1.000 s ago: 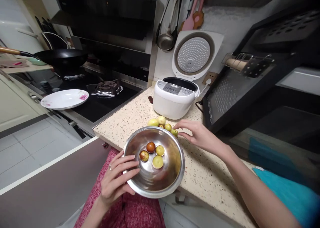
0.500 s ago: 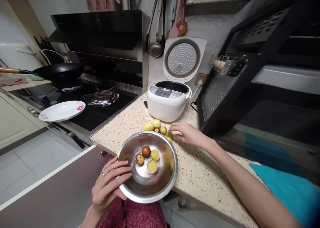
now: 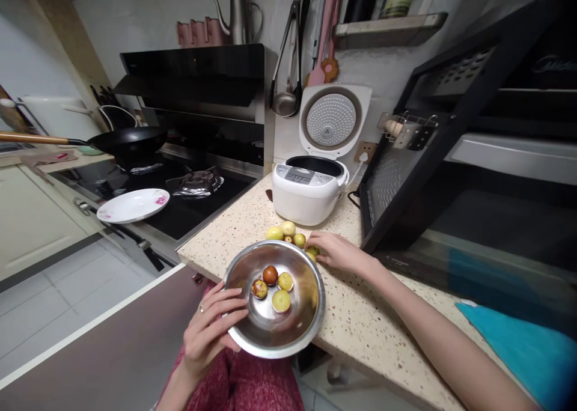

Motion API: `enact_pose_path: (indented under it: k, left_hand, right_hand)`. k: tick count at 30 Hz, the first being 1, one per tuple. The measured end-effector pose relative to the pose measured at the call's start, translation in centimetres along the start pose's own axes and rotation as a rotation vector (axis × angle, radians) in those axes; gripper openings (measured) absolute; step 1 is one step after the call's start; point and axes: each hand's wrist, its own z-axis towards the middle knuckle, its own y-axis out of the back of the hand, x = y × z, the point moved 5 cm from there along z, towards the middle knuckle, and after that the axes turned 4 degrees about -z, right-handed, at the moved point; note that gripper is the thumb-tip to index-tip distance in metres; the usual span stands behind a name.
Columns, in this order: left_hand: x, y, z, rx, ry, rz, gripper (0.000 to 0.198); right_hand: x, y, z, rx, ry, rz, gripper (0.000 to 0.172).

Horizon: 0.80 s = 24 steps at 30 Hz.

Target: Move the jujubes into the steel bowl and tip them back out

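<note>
A steel bowl [image 3: 297, 333] is held at the counter's front edge, tilted toward me, with several small green and brown fruits [image 3: 273, 283] inside. My left hand [image 3: 211, 330] grips its near-left rim, fingers curled over the edge. A small pile of green fruits [image 3: 283, 233] lies on the speckled counter [image 3: 360, 315] just behind the bowl. My right hand [image 3: 331, 250] rests on the counter at the right side of that pile, fingers curled down onto a fruit.
A white rice cooker [image 3: 311, 188] with its lid up stands behind the pile. A black oven door [image 3: 406, 170] hangs open to the right. To the left are a stove with a black wok [image 3: 130, 140] and a white plate [image 3: 133, 205]. A teal cloth [image 3: 518, 345] lies at the right.
My right hand has lowered from above the pile onto the fruits at its right side. The bowl and my left hand keep their hold; the view has shifted slightly.
</note>
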Motion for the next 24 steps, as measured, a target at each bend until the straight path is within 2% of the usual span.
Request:
enact_pose_path:
  k: [5, 8, 10, 13, 17, 24]
  left_hand:
    - [-0.2, -0.2, 0.2, -0.025, 0.017, -0.012, 0.042]
    - [-0.3, -0.2, 0.5, -0.023, 0.014, -0.022, 0.042]
    - [-0.4, -0.2, 0.6, -0.019, 0.016, -0.022, 0.042]
    - [-0.5, -0.2, 0.6, -0.021, 0.032, -0.021, 0.042]
    - [-0.5, -0.5, 0.4, -0.041, 0.046, -0.037, 0.042]
    - [-0.5, -1.0, -0.1, -0.086, 0.071, -0.048, 0.042]
  right_hand:
    - [0.8, 3.0, -0.9, -0.098, -0.02, 0.01, 0.029]
    - [2.8, 4.9, -1.5, -0.155, 0.063, 0.1, 0.026]
    - [4.7, 5.4, -1.9, -0.141, 0.139, 0.167, 0.024]
    - [7.6, 4.7, -2.1, -0.061, 0.229, 0.254, 0.024]
    - [10.9, 2.1, -1.9, 0.031, 0.279, 0.31, 0.027]
    - [13.5, -1.1, -0.9, 0.118, 0.344, 0.291, 0.025]
